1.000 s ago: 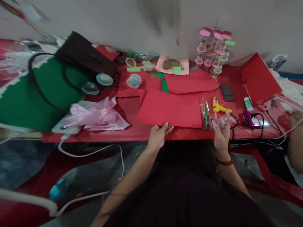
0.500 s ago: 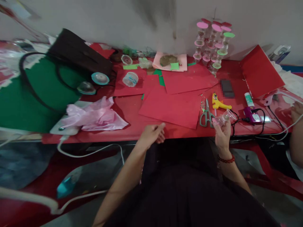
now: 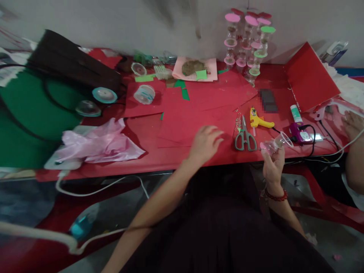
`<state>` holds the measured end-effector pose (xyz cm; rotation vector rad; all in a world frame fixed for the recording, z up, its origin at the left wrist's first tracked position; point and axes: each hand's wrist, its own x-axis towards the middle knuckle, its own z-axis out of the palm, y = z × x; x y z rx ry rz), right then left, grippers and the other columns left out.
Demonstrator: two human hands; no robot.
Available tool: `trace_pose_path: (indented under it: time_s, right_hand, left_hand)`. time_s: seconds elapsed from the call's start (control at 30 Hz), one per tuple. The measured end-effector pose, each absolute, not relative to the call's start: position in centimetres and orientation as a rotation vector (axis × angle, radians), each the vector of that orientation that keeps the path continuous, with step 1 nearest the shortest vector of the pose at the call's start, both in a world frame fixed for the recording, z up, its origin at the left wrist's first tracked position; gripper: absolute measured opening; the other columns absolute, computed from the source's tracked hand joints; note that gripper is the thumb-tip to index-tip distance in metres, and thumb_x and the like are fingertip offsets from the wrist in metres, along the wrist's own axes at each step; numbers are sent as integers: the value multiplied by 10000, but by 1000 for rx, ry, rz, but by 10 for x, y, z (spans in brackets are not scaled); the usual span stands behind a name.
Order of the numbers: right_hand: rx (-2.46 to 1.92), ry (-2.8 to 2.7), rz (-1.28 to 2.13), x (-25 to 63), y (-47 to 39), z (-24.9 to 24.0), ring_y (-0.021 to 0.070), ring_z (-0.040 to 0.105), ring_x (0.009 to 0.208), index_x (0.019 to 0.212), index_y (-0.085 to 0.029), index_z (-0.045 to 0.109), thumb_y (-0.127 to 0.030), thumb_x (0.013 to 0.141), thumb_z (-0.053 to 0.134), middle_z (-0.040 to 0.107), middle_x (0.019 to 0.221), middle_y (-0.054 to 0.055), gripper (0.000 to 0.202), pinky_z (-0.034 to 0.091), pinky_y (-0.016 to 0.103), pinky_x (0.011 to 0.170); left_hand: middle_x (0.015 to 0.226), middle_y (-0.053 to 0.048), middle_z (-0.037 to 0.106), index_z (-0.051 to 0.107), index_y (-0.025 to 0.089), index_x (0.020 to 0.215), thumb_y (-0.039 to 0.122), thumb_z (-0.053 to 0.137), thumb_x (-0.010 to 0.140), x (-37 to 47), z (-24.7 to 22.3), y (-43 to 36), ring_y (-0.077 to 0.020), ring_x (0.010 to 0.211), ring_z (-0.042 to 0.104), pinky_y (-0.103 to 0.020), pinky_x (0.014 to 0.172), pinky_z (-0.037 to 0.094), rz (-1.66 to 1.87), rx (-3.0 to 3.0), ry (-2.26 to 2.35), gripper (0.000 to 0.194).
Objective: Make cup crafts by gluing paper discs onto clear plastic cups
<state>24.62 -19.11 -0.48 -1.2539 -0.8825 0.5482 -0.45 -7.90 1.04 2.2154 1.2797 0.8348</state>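
head view: pink cloth [image 3: 105, 142] bunched at far left over a white case [image 3: 74, 162], parked off to the side, probably so the middle is left for the paper. round clear tub [image 3: 144, 94] sits on the red paper further back; might double as a weight, can't confirm.

red sheets [image 3: 182, 129] overlap flat mid-table, one near the front edge, within easy reach. left hand [image 3: 207, 143] is over that front sheet: arm angled in from lower left, palm down, fingers loosely spread and pointing right, thumb on the body side. grips nothing; contact with paper, can't tell.

scissors [image 3: 245, 138] lie between the hands, handles toward the person, so either hand could take them. yellow glue gun [image 3: 260, 120] just behind, nozzle away, grip facing right; its dark cord seems to head for the purple socket [image 3: 303, 132], which would explain parking it on that side.

right hand [image 3: 273, 167] is well apart from the left, raised at the table edge, wrist upright, thumb and fingers pinched on a clear plastic cup piece [image 3: 281, 140]. piece tilted, open rim up and right; gripping low probably spares that rim.

another person's hand [image 3: 354, 123] at far right, clear of both.
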Motion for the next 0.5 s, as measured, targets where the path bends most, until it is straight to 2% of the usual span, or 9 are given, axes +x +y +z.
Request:
trace_pose_path:
  time_s: [0.07,0.13,0.2,0.33,0.4,0.5]
  right_hand:
    - [-1253,-889,548,247,-190,-7,198,703,1036,1263,-289,637,-349,823,843,696,1112,18,489,565,462,1081]
    - [-1238,-908,550,244,-185,-8,196,708,1032,1264,-297,636,-341,820,845,699,1126,15,493,574,451,1061]
    - [-1224,-932,557,238,-178,-9,191,714,1022,1264,-302,633,-341,823,842,703,1120,9,489,590,432,1028]
    - [-1253,-969,574,225,-163,-12,218,731,1048,1281,-287,609,-383,803,856,702,1152,37,547,606,458,1015]
    - [-1285,-1002,586,220,-159,-15,245,741,1059,1303,-278,593,-425,798,857,705,1181,66,588,610,498,1020]
    - [-1326,-1058,589,217,-156,-20,269,748,1064,1318,-261,592,-456,809,844,719,1187,95,600,612,528,1022]
  left_hand:
    - [1281,-186,700,799,216,1126,273,755,855,-49,2,-52,-399,1285,600,-628,1199,385,857,2171,1502,280]
    - [1254,-207,703,785,198,1127,276,750,844,-88,-2,-32,-429,1334,565,-675,1225,318,904,2081,1779,296]
    - [1236,-230,699,775,177,1145,274,721,862,-112,0,-28,-438,1327,575,-672,1206,343,757,1961,2007,304]
    - [1416,-242,607,670,198,1401,387,613,968,-119,13,-55,-440,1343,569,-610,1151,433,272,2008,2160,476]
    - [1366,-254,634,697,168,1360,410,581,989,-114,19,-64,-459,1345,560,-616,1131,444,207,2027,2180,458]
    - [1298,-230,688,763,151,1202,358,606,986,-101,26,-45,-415,1359,569,-562,1193,403,406,1966,2093,338]
